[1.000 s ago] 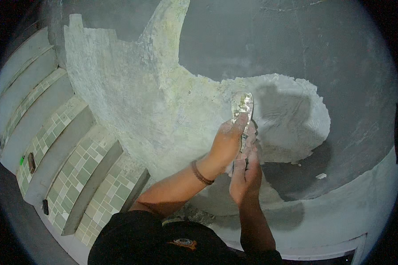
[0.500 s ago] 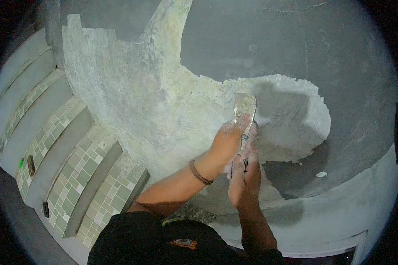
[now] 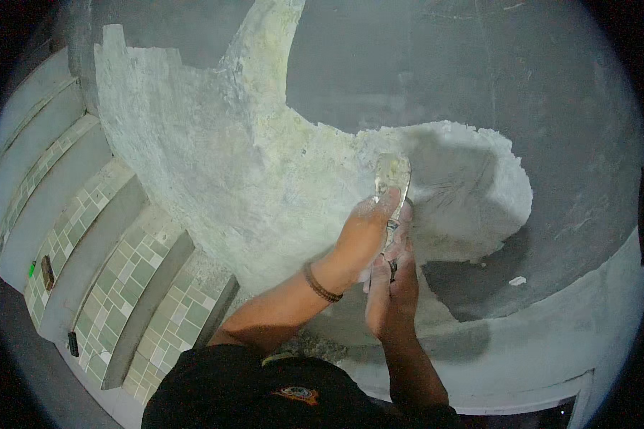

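A putty knife (image 3: 393,171) with a pale, crusted blade is held up in front of the wall, blade end upward. My left hand (image 3: 367,225), a brown bead bracelet on its wrist, is closed round the tool just below the blade, thumb pressed on the metal. Below it my right hand (image 3: 393,282) is wrapped about the handle, its fingers dusted white. Most of the handle is hidden by the two hands. Behind the blade lies a bare, whitish patch of wall (image 3: 322,179); whether the edge touches it I cannot tell.
Grey paint (image 3: 393,64) surrounds the ragged bare patch. Steps with green and white tiles (image 3: 122,279) climb along the left, bearing a brown block (image 3: 47,272) and a small black object (image 3: 73,344). A white flake (image 3: 516,281) shows at the lower right.
The whole view has shifted slightly left. Both hands keep their grip on the putty knife, and its blade stays at nearly the same spot before the wall.
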`<state>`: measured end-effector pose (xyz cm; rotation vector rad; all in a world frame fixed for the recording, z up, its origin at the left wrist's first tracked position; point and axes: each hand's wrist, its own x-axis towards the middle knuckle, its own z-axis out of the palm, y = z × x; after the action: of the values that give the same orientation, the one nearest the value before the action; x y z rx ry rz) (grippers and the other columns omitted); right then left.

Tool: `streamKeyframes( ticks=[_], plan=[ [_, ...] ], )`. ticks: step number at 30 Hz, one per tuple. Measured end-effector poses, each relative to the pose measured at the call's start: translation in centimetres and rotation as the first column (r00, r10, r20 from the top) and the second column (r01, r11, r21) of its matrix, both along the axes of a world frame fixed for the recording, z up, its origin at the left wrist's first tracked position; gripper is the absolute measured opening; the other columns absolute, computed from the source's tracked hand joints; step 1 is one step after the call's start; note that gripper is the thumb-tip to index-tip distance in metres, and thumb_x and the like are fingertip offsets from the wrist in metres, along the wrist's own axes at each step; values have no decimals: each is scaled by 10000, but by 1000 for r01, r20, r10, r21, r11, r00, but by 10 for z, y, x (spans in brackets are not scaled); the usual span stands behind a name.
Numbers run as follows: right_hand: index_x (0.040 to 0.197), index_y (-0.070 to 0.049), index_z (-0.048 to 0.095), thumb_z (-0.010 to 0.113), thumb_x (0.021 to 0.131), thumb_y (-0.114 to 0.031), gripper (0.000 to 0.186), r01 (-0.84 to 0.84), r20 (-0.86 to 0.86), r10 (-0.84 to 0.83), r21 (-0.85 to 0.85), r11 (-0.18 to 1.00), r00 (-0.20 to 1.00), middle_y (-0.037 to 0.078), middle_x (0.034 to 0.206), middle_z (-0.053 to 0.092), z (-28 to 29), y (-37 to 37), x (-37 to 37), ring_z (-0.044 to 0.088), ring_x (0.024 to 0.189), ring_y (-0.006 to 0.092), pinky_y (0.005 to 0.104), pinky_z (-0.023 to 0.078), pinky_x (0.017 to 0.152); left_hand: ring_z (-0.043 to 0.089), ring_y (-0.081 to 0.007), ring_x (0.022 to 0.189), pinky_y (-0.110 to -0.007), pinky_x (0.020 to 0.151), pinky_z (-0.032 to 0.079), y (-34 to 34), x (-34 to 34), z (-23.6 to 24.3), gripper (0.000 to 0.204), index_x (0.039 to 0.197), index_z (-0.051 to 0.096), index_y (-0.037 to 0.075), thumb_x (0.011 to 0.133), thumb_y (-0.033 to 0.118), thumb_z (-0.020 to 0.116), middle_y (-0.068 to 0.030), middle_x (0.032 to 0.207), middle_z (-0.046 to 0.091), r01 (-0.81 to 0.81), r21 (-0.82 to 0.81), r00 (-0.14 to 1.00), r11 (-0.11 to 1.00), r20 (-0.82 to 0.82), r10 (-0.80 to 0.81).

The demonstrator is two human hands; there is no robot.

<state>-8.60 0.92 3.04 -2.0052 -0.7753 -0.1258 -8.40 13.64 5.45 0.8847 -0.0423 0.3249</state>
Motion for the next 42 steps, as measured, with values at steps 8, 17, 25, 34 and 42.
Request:
streamKeyframes(
  ticks=[8,17,25,34,42],
  plan=[
    [1420,74,350,499,997,-150,502,-77,-26,78,30,997,997,302,1077,627,0,-1,-1,655,970,465,502,505,865,591,-150,641,-289,621,527,0,7,-5,408,1019,617,26,1058,421,525,-55,828,624,8,-74,1000,997,23,-6],
    [1516,87,256,447,1019,-91,560,-108,119,107,7,994,987,195,1067,556,-4,-2,0,559,843,252,358,487,712,588,-164,603,-314,603,526,-3,7,-10,423,984,619,41,1059,443,514,-49,724,608,-68,-12,998,998,7,69],
    [1506,98,276,428,1020,-96,546,-131,389,140,-49,990,911,147,1010,551,-12,-4,10,548,799,215,355,481,695,621,-153,719,-302,661,515,-4,10,-2,461,1038,643,11,1046,460,536,-71,858,658,-114,14,990,993,-82,115],
    [1347,90,383,460,1004,-109,404,-114,110,113,-1,993,987,260,1044,599,-2,-2,4,624,869,385,446,505,779,583,-143,572,-291,558,482,0,7,-7,465,933,644,43,1047,477,520,-45,730,629,-73,8,997,997,27,72],
    [1422,92,314,465,994,-96,491,-164,97,167,-33,986,981,327,1114,588,6,-5,2,651,907,489,499,520,801,563,-144,561,-305,583,480,-4,6,-3,507,927,647,31,1048,503,506,-46,714,621,-96,45,995,994,7,96]
  ],
)
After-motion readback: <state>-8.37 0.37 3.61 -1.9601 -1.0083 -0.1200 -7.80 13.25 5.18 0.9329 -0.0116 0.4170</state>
